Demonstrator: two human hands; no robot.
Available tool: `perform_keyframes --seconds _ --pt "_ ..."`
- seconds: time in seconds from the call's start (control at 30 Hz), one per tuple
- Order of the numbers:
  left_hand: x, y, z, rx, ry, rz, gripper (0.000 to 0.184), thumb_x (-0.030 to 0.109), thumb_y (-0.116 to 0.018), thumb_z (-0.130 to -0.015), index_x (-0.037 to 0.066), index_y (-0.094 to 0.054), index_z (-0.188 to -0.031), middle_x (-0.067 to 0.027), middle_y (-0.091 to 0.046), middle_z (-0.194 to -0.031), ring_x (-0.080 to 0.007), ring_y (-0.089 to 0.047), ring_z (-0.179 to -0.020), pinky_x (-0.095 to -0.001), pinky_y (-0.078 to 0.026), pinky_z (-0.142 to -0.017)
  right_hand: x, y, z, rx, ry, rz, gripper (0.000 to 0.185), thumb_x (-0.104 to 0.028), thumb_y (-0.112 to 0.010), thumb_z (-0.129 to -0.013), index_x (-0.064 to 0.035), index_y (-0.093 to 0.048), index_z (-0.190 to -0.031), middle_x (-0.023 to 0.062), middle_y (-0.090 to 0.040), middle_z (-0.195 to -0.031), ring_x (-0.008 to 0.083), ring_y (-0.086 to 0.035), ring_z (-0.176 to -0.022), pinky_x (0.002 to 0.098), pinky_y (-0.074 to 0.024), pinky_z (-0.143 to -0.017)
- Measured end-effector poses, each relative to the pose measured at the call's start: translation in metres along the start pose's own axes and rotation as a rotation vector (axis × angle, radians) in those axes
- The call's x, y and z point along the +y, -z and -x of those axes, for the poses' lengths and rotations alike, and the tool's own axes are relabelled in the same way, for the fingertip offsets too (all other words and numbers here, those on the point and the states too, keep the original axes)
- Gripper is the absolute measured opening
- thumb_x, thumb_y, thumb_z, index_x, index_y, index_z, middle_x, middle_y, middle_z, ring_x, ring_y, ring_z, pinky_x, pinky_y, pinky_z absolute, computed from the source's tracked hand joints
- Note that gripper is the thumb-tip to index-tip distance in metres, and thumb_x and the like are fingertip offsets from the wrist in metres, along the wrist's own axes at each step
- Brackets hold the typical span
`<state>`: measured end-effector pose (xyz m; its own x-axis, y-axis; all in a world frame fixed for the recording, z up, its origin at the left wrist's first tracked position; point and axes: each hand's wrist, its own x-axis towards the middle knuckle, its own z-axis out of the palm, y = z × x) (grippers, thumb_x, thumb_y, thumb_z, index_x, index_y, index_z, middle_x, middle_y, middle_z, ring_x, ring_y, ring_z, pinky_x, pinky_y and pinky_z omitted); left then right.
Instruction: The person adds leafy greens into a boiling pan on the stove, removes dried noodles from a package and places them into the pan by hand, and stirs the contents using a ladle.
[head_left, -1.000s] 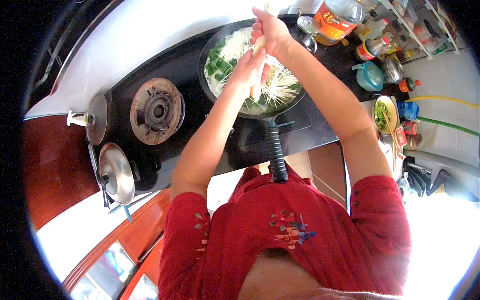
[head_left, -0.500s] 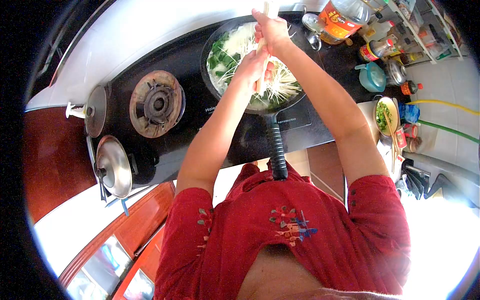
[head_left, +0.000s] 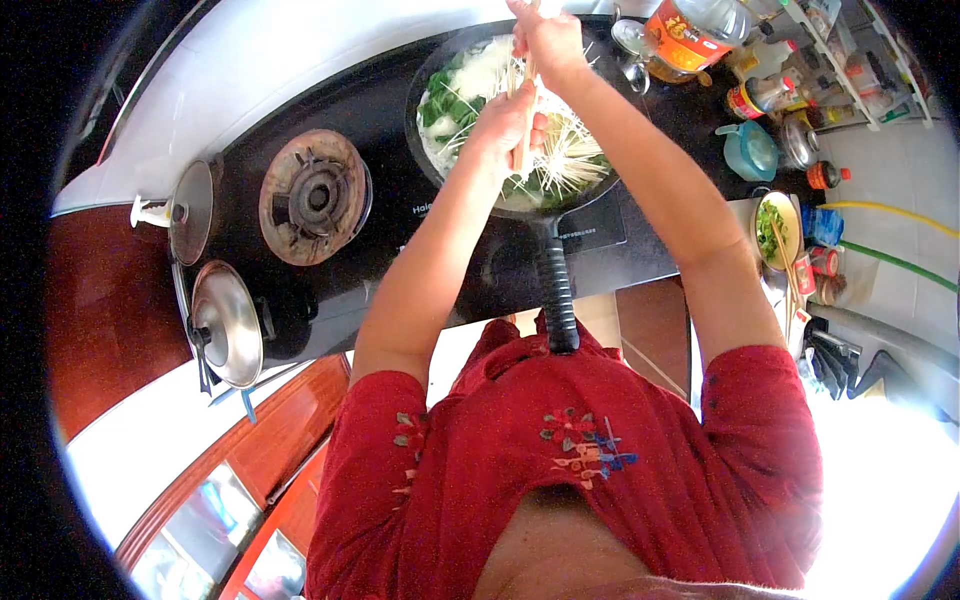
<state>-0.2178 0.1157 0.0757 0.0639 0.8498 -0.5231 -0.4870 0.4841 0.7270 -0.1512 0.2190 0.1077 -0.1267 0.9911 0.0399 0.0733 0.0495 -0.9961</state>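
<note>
A wok (head_left: 409, 130) stands on the black stovetop, its wrapped handle (head_left: 556, 290) pointing toward my body. Green leaves (head_left: 455, 113) and pale, cloudy liquid show inside it. Thin dry noodles (head_left: 572, 160) lie fanned out across the wok's right half. Above them, my left hand (head_left: 505, 122) is closed around the lower part of a bundle of pale dry noodles (head_left: 519, 150). Higher on the same bundle, near the top edge of the view, my right hand (head_left: 552, 45) grips it with bent fingers. The bundle's upper end is partly cut off by the frame.
Left of the wok is a bare burner (head_left: 317, 196). Two lids, one glass (head_left: 192, 213) and one steel (head_left: 228, 325), rest at the stove's left end. On the right are an oil bottle (head_left: 690, 40), a blue container (head_left: 750, 152) and a bowl of chopped greens (head_left: 772, 230) with chopsticks.
My right hand has moved up and away from my left, widening the gap between them along the bundle. The whole view has shifted slightly.
</note>
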Motion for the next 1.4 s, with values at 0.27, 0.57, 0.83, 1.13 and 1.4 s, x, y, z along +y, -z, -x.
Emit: perform_keyframes --seconds 0.27,0.57,0.83,1.13,1.4 --pt "0.037 0.033 0.000 0.154 -0.171 -0.036 0.035 0.037 -0.065 -0.079 0.005 -0.055 -0.091 -0.0045 -0.055 -0.069 -0.0137 -0.053 -0.054 -0.0314 -0.050 -0.049 0.002 0.034 0.006 -0.169 -0.099 -0.138 0.028 -0.026 -0.060 -0.082 0.0003 -0.057 -0.074 0.0074 -0.057 -0.066 0.0155 -0.054 -0.060 0.0288 -0.0433 -0.058" --pt "0.064 0.051 -0.021 0.085 -0.413 -0.194 0.022 0.008 -0.069 -0.070 0.001 -0.055 -0.085 -0.0105 -0.060 -0.074 -0.0150 -0.055 -0.055 -0.0281 -0.047 -0.048 0.010 0.054 0.043 -0.201 -0.071 0.169 0.041 -0.038 -0.060 -0.083 0.0004 -0.059 -0.098 0.0050 -0.061 -0.089 0.0128 -0.057 -0.081 0.0260 -0.0456 -0.072" --pt "0.073 0.037 -0.035 0.061 -0.585 -0.329 0.030 -0.002 -0.059 -0.074 0.000 -0.056 -0.104 -0.0076 -0.060 -0.087 -0.0206 -0.059 -0.075 -0.0333 -0.048 -0.068 -0.025 0.048 0.057 -0.159 0.185 0.188 0.027 -0.026 -0.055 -0.086 -0.0008 -0.055 -0.097 0.0076 -0.058 -0.087 0.0196 -0.054 -0.081 0.0341 -0.0440 -0.073" --pt "0.075 0.030 -0.016 -0.085 -0.581 -0.340 0.015 0.003 -0.057 -0.078 0.002 -0.057 -0.093 -0.0035 -0.058 -0.080 -0.0129 -0.055 -0.069 -0.0262 -0.045 -0.060 -0.023 0.064 0.055 -0.172 0.184 0.313 0.026 -0.026 -0.056 -0.085 -0.0017 -0.057 -0.094 0.0104 -0.059 -0.082 0.0257 -0.057 -0.080 0.0339 -0.0438 -0.073" --pt "0.072 0.057 -0.042 0.025 -0.541 -0.673 0.006 0.007 -0.058 -0.080 0.003 -0.059 -0.085 0.0007 -0.056 -0.068 -0.0075 -0.050 -0.060 -0.0228 -0.038 -0.052 -0.016 0.065 0.050 -0.209 0.491 0.645 0.020 -0.021 -0.058 -0.082 -0.0029 -0.058 -0.090 0.0130 -0.061 -0.084 0.0250 -0.059 -0.082 0.0347 -0.0441 -0.071"
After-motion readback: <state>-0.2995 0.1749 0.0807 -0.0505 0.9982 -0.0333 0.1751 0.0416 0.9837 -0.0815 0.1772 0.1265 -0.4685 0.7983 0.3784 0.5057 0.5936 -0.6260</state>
